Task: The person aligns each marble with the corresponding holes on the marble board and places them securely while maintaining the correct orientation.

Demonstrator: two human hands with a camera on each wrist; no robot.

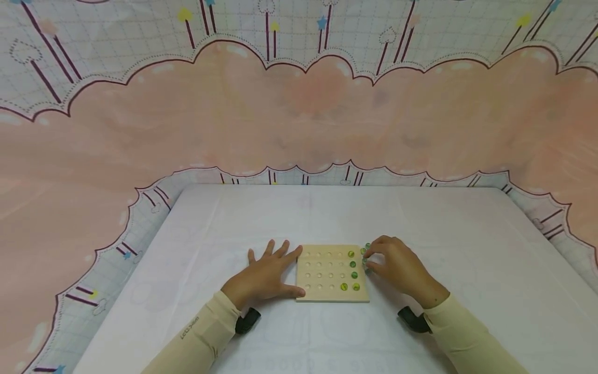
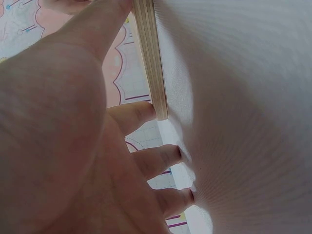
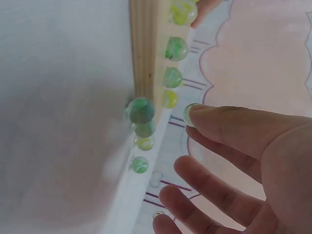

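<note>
Your left hand lies flat, bracing the wooden board on the worktop; right hand pinches a marble at the board's right edge, so seat it in a free hole next.

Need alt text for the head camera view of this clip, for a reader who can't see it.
On a white table, a person's right hand pinches a green marble at the right edge of a wooden peg board, while the left hand lies flat against its left edge. Five marbles sit in the board's right-hand holes; a pink patterned cloth hangs behind.
</note>
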